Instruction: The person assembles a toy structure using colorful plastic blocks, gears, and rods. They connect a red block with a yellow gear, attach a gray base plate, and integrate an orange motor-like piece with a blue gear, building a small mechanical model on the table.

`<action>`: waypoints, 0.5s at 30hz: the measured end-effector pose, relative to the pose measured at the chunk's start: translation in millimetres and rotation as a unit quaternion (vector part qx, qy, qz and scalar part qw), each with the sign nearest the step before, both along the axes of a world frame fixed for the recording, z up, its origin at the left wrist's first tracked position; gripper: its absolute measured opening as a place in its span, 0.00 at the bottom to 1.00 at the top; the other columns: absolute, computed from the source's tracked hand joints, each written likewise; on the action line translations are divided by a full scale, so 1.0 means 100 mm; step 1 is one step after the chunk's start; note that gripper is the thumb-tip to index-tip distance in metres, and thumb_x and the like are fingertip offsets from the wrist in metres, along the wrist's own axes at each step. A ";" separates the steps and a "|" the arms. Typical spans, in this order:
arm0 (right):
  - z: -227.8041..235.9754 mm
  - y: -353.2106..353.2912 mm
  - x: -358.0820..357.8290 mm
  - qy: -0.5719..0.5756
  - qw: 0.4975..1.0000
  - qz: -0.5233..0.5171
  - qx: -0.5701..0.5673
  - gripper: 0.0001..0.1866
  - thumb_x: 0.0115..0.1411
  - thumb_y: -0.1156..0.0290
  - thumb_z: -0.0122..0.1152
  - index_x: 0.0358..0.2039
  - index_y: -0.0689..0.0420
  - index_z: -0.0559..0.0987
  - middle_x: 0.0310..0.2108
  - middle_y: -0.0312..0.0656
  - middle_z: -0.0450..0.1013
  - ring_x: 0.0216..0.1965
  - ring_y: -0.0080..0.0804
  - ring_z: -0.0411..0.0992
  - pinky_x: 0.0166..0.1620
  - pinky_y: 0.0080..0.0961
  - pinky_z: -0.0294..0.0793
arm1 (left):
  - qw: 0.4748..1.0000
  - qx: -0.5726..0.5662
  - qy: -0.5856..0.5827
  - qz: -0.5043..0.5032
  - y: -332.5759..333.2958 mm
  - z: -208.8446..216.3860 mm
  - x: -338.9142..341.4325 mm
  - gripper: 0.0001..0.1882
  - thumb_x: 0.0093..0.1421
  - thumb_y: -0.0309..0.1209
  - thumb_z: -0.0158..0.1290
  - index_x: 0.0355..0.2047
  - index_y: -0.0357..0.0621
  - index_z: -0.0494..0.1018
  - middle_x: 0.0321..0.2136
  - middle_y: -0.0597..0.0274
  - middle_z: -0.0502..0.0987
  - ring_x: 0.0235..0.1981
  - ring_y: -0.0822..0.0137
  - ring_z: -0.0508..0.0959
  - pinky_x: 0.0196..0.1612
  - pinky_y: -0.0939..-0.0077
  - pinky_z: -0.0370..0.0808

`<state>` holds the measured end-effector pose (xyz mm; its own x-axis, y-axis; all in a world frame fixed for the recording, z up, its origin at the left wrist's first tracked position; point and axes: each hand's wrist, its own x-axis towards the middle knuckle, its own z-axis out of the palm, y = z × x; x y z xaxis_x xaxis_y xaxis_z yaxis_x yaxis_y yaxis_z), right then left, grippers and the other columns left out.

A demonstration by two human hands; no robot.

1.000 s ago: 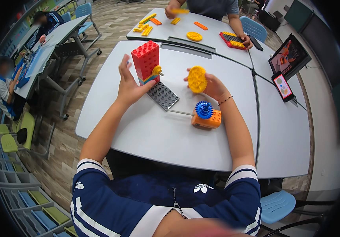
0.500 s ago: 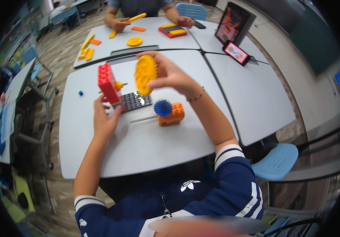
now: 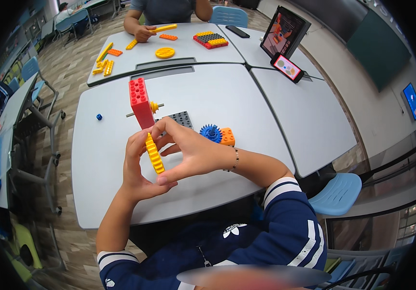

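Both my hands have their fingers on a large yellow gear wheel, turned edge-on above the near left part of the table. My left hand is curled along its left side, and my right hand grips it from the right with thumb and fingers. Just beyond stands a tower of red bricks, with a metal axle through it and a small yellow wheel on that axle. My right hand partly covers a dark grey studded plate and an orange block with a blue gear.
A tiny blue piece lies on the left of the white table. Across from me, a person's hand holds a yellow beam. Another yellow wheel and a brick-covered plate lie there. A phone leans against a tablet.
The yellow gear wheel has come down toward me and turned edge-on. My left hand has left the red tower and joined my right on the wheel. The person opposite has raised one hand.
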<state>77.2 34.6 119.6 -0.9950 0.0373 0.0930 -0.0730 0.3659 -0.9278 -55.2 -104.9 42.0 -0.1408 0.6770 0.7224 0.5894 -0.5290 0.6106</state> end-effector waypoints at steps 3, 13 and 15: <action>0.11 0.11 0.06 0.049 0.995 0.001 0.087 0.41 0.45 0.57 0.76 0.54 0.57 0.62 0.54 0.45 0.63 0.52 0.35 0.69 0.52 0.33 0.72 | 0.995 0.005 -0.094 0.013 -0.02 0.03 -0.03 0.59 0.42 0.45 0.69 0.68 0.45 0.44 0.59 0.48 0.60 0.52 0.60 0.70 0.56 0.63 0.68; -0.03 1.44 -0.45 0.039 0.983 -0.158 0.084 0.17 0.61 0.59 0.61 0.43 0.57 0.80 0.35 0.39 0.77 0.38 0.23 0.73 0.43 0.22 0.72 | 0.902 0.031 -0.418 0.103 0.05 0.05 -0.44 0.39 0.61 0.45 0.47 0.67 0.42 0.46 0.60 0.49 0.60 0.50 0.64 0.73 0.58 0.65 0.66; -0.21 1.46 -0.58 0.006 0.985 -0.123 0.118 0.18 0.60 0.57 0.61 0.43 0.57 0.80 0.34 0.40 0.77 0.38 0.24 0.73 0.43 0.23 0.73 | 0.890 -0.008 -0.441 0.118 0.09 -0.04 -0.54 0.33 0.64 0.45 0.43 0.65 0.41 0.52 0.61 0.52 0.61 0.53 0.61 0.72 0.61 0.64 0.65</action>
<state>18.7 180.9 99.1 -0.9572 0.2535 0.1399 0.0345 0.5795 -0.8143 -109.5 -96.4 38.0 -0.7876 0.5623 0.2519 -0.0285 -0.4416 0.8968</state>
